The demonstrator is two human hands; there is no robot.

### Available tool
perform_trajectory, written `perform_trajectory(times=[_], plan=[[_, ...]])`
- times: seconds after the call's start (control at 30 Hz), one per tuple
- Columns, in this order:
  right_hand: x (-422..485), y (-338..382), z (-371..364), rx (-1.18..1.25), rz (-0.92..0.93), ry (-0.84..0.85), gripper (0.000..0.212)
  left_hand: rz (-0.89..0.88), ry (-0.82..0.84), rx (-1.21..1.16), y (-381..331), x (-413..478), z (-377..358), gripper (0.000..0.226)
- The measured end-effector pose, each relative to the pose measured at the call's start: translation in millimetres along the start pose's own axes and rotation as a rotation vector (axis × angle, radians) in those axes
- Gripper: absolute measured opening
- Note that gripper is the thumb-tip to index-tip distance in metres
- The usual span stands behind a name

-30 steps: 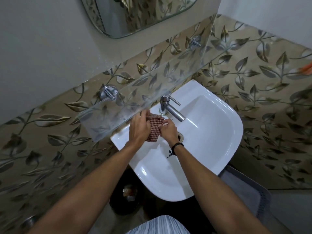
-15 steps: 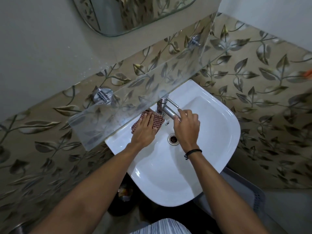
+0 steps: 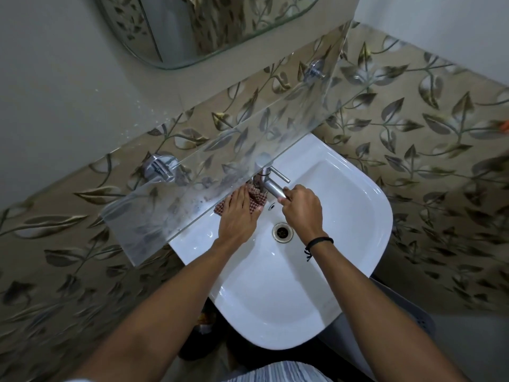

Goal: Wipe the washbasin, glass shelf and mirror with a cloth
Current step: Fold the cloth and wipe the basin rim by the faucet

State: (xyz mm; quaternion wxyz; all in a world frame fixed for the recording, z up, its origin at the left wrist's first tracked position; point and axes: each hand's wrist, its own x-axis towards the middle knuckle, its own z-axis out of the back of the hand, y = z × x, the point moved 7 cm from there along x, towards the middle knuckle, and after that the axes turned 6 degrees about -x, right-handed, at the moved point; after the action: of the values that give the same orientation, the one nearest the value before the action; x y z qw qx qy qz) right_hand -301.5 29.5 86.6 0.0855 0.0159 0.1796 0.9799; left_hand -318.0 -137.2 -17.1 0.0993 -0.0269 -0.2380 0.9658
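A white washbasin (image 3: 325, 260) hangs on the leaf-patterned tiled wall. My left hand (image 3: 237, 216) lies flat on a red checked cloth (image 3: 256, 198), pressing it on the basin's back ledge at the foot of the chrome tap (image 3: 271, 183). My right hand (image 3: 301, 208) is closed around the end of the tap's spout. The glass shelf (image 3: 220, 150) runs slantwise above the basin's back edge and hides part of the cloth. A rounded mirror (image 3: 198, 26) hangs at the top of the view.
The drain (image 3: 282, 232) sits in the bowl just below my right hand. Chrome brackets (image 3: 159, 168) hold the shelf to the wall. A grey mat (image 3: 407, 321) lies on the floor to the right, and a dark bin (image 3: 203, 334) stands under the basin.
My two hands held the cloth together in front of the tap. My left hand has since pressed it flat on the ledge, and my right hand has let go and gripped the spout.
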Motion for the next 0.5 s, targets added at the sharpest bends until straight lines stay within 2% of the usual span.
perform_trajectory(times=[0.13, 0.23, 0.33, 0.43, 0.5], plan=[[1.1, -1.2, 0.9, 0.025, -0.04, 0.007, 0.027, -0.034, -0.004, -0.075, 5.8, 11.6, 2.3, 0.077], [4.3, -5.2, -3.4, 0.062, -0.094, 0.017, 0.028, -0.037, -0.051, -0.242, 4.5, 12.7, 13.2, 0.074], [7.3, -10.1, -10.7, 0.085, -0.128, 0.031, 0.029, 0.008, -0.158, -0.395, -4.0, 12.6, 29.0, 0.079], [10.5, -13.4, -15.3, 0.099, -0.15, 0.047, 0.03, 0.024, -0.236, -0.43, -13.2, 18.4, 34.4, 0.089], [12.1, -14.4, -16.7, 0.12, -0.164, 0.057, 0.03, 0.049, -0.245, -0.403, -14.4, 23.4, 33.6, 0.073]])
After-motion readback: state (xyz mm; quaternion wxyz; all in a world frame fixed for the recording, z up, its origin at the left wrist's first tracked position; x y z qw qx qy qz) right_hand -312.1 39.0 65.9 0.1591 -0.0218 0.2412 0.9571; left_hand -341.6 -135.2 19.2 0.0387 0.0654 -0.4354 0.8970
